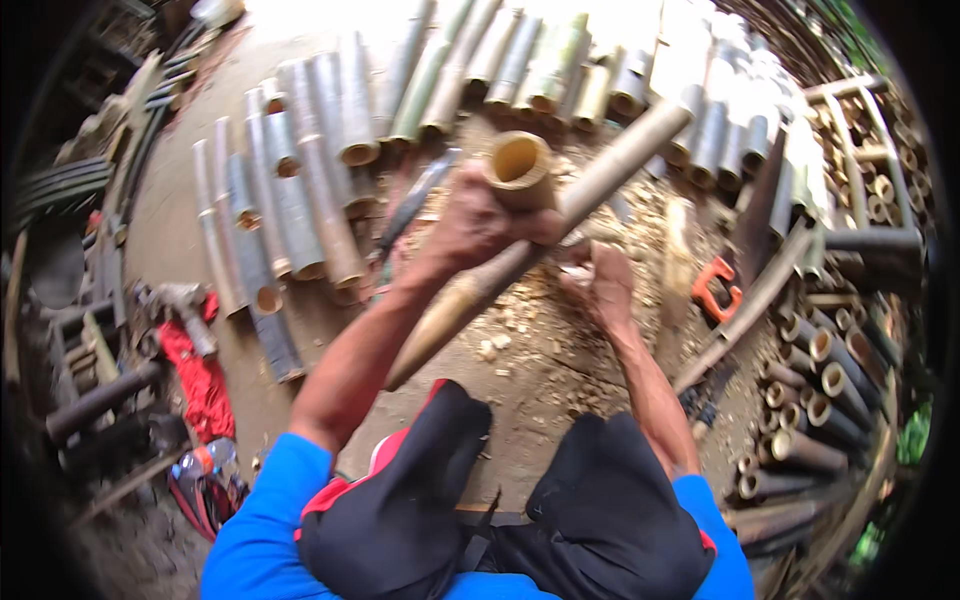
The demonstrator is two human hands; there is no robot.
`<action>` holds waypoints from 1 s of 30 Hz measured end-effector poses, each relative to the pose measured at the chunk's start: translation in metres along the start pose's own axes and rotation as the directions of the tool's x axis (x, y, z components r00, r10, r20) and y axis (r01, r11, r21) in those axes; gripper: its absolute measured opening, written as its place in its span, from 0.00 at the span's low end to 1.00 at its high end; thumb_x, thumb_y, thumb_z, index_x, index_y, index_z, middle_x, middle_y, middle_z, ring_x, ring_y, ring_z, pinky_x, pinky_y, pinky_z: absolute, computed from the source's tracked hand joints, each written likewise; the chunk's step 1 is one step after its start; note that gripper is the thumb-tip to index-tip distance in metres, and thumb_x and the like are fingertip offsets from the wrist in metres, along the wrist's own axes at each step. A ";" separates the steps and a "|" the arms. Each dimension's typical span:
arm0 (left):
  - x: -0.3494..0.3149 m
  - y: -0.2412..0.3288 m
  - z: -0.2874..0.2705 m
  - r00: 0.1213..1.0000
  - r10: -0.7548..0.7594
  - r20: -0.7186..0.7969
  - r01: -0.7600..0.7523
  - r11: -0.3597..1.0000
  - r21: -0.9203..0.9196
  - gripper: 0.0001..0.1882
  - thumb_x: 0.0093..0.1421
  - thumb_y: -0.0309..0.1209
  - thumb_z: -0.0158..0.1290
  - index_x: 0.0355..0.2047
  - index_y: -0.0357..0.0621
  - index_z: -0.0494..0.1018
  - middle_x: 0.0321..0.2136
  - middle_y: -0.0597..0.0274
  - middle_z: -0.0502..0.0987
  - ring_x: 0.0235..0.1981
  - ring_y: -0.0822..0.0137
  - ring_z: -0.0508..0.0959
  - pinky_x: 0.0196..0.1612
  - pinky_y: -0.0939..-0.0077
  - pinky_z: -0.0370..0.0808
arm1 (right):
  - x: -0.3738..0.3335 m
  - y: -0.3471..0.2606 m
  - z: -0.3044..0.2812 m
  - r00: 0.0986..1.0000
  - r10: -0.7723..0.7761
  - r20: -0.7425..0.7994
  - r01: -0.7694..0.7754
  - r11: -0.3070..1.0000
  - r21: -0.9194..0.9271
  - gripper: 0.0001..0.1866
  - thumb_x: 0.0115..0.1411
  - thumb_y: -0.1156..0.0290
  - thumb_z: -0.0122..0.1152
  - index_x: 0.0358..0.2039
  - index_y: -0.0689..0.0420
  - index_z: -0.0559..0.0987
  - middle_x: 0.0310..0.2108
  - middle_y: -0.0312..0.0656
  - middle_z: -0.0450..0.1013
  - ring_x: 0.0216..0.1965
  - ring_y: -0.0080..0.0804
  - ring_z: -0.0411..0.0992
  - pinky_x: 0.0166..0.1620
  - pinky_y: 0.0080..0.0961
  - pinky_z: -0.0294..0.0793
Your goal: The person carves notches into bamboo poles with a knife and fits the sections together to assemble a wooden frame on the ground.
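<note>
My left hand (pixel 482 222) is closed around a bamboo tube (pixel 522 192), whose hollow cut end faces up toward me. Slanting across, close under that hand, runs a long bamboo pole (pixel 628 165), from upper right down to my left knee. Whether the left hand also touches the pole, I cannot tell. Just right of the pole, my right hand (pixel 603 285) has its fingers curled; what they hold is blurred and partly hidden. Pale wood chips (pixel 560 345) lie scattered on the ground below both hands.
Rows of cut bamboo tubes (pixel 300 230) lie ahead and to the left. A saw with an orange handle (pixel 716 290) rests at right, near stacked bamboo pieces (pixel 808 450). At left are a red cloth (pixel 195 375) and a plastic bottle (pixel 205 460). A dark, long tool (pixel 412 205) lies beyond my left forearm.
</note>
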State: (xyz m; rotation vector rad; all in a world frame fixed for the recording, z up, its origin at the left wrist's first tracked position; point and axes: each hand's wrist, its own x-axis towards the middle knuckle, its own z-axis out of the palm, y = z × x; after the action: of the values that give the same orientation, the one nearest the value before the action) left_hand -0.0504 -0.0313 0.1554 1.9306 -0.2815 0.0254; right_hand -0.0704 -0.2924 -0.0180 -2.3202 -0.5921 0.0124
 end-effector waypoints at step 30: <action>-0.004 -0.194 -0.191 0.444 -0.573 -0.689 0.896 0.270 0.352 0.60 0.38 0.42 0.76 0.65 0.31 0.53 0.52 0.40 0.75 0.52 0.47 0.79 0.58 0.55 0.77 | 0.010 -0.019 0.028 0.925 0.219 -0.310 -0.312 0.904 -0.292 0.39 0.56 0.60 0.68 0.64 0.63 0.65 0.58 0.55 0.65 0.60 0.51 0.63 0.62 0.50 0.62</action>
State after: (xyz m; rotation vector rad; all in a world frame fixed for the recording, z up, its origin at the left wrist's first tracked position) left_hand 0.0079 0.2120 0.0483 2.5391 1.2245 -0.1045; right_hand -0.0743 -0.2581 -0.0241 -2.6586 -0.1369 -0.2950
